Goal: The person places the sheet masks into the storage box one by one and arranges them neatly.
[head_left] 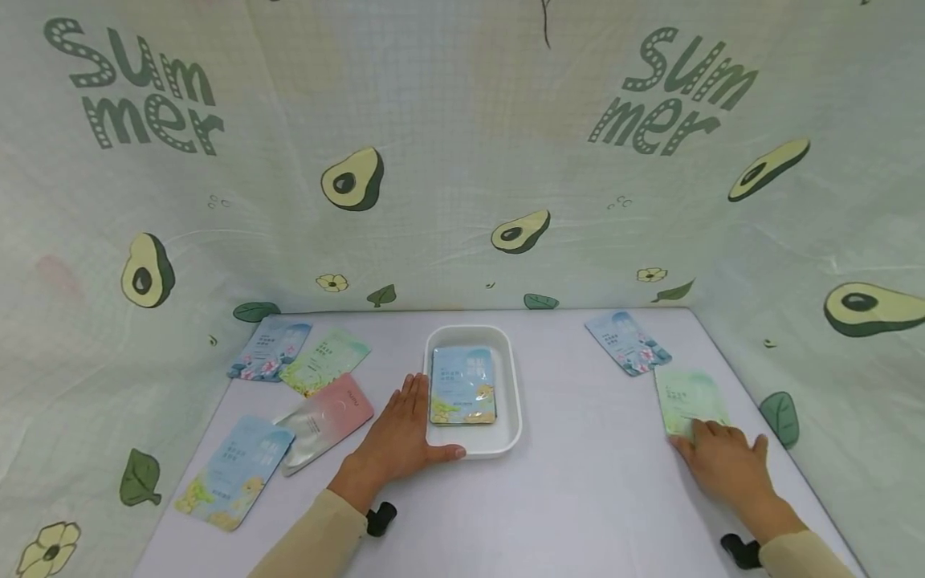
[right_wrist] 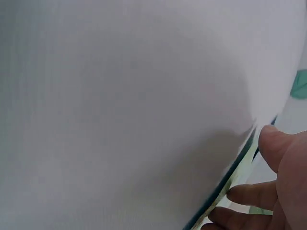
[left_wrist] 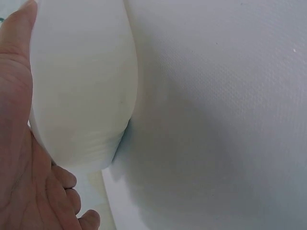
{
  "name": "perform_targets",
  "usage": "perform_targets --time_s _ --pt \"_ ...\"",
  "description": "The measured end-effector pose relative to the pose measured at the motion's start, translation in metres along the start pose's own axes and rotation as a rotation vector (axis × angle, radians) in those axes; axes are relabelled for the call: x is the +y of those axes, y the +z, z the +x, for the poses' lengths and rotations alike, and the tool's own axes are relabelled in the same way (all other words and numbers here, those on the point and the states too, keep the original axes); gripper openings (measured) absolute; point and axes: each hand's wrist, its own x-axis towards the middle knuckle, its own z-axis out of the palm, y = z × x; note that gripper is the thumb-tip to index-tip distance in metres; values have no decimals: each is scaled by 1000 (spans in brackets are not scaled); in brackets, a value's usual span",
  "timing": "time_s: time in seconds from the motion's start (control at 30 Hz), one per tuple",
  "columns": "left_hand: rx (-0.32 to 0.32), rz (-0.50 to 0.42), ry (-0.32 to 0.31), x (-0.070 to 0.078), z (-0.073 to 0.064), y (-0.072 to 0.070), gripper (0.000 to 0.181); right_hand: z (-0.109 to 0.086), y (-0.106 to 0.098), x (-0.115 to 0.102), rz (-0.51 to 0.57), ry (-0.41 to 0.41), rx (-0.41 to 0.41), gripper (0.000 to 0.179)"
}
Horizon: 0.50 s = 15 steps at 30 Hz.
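A white tray [head_left: 514, 417] stands at the middle of the table, and a light blue sheet-mask packet [head_left: 462, 385] lies in it with a further edge showing beneath. My left hand [head_left: 405, 433] rests along the tray's left side, fingers straight and thumb out at its near corner. The left wrist view shows the tray's outer wall [left_wrist: 86, 91] beside this hand. On the right, my right hand [head_left: 726, 470] touches the near end of a pale green sheet-mask packet [head_left: 690, 393] with its fingertips. In the right wrist view, the fingers [right_wrist: 252, 195] are at that packet's edge.
Beyond the green packet lies a blue floral packet [head_left: 629, 343]. At the left are another blue floral packet [head_left: 270, 349], a green one [head_left: 327, 361], a pink and silver one [head_left: 328, 421] and a light blue one [head_left: 234, 474]. A printed cloth [head_left: 448, 104] hangs behind the table.
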Motion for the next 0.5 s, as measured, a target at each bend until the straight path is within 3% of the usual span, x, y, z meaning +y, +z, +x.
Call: perform_targets --time_s 0.17,0.5 --pt "1 -4 -1 0 0 0 139 -16 11 -34 10 -94 106 62" --pt "-4 -5 0 -2 0 0 139 -37 30 -93 66 -296 111 72"
